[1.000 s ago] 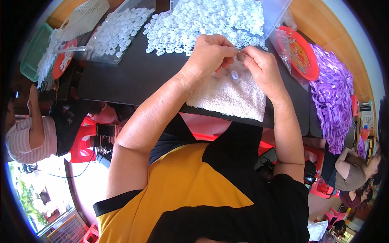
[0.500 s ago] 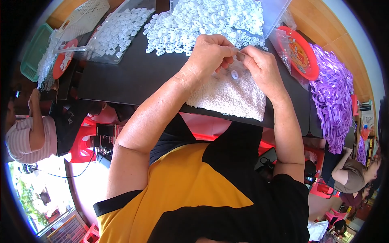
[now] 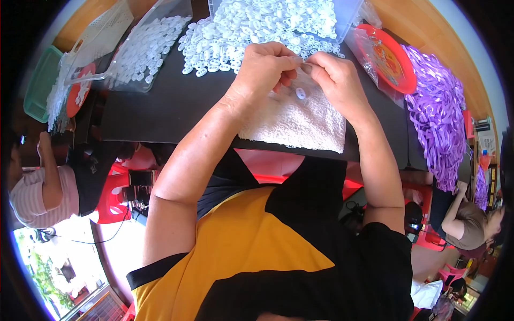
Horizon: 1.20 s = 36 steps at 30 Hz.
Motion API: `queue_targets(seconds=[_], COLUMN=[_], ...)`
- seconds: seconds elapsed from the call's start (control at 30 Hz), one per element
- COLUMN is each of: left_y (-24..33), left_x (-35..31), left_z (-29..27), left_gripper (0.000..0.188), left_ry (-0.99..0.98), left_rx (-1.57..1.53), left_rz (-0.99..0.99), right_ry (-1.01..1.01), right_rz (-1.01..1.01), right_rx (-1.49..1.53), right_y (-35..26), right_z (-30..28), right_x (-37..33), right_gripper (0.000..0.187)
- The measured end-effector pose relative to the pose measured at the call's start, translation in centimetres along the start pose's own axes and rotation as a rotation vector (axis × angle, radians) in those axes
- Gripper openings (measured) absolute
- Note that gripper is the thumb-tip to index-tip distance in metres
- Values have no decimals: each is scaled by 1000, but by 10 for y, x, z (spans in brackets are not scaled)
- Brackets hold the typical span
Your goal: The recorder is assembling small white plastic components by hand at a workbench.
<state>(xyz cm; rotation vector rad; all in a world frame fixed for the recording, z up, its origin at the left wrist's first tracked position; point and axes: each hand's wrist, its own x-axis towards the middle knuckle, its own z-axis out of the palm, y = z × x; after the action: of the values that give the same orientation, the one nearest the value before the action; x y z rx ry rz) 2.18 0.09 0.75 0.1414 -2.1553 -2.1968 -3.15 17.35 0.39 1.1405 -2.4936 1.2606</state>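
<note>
Above a white towel (image 3: 300, 125) on the dark table, my two hands meet fingertip to fingertip. My left hand (image 3: 267, 65) is pinched closed, its thumb and forefinger pressed together. Close against it, my right hand (image 3: 336, 80) pinches too, fingers curled. Whatever sits between the fingertips is too small and too covered to name. Just below them shows a small white oval piece with holes (image 3: 300, 93); whether it hangs or rests on the towel I cannot tell. Beyond my hands spreads a heap of similar white pieces (image 3: 214, 45).
Behind the heap stands a clear plastic bin (image 3: 342, 24). To the right are a round red tray (image 3: 409, 80) and a hanging bundle of purple ribbons (image 3: 436, 112). A clear container of white pieces (image 3: 147, 51) and a green basket (image 3: 37, 101) lie left. Other people sit at both sides.
The whole view has shifted a little, so the table things appear slightly farther left and higher. Both hands keep their pinch above the towel.
</note>
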Motion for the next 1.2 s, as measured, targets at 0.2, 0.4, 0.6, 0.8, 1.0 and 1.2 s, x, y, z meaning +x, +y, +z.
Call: queue_targets(seconds=[0.2,0.4,0.6,0.8,1.0,1.2], left_y=[1,-4,-5,-8,-8,-5], left_x=[0,4,7,11,10,9], left_z=[2,1,0,-1,0,-1], left_gripper=[14,14,13,13,14,14], left_ry=[10,16,33,78,68,132], left_rx=[-26,-54,-58,-49,2,-60], left_rz=[-19,-54,-19,4,27,61], right_ry=[-9,-17,121,131,68,63], right_rz=[-14,35,1,181,133,175], right_rx=[23,22,132,436,497,450], right_y=[5,13,19,16,-23,14], right_z=[-1,1,-1,-7,-25,-11], right_x=[-1,0,3,6,13,20], right_gripper=[9,8,11,14,16,17])
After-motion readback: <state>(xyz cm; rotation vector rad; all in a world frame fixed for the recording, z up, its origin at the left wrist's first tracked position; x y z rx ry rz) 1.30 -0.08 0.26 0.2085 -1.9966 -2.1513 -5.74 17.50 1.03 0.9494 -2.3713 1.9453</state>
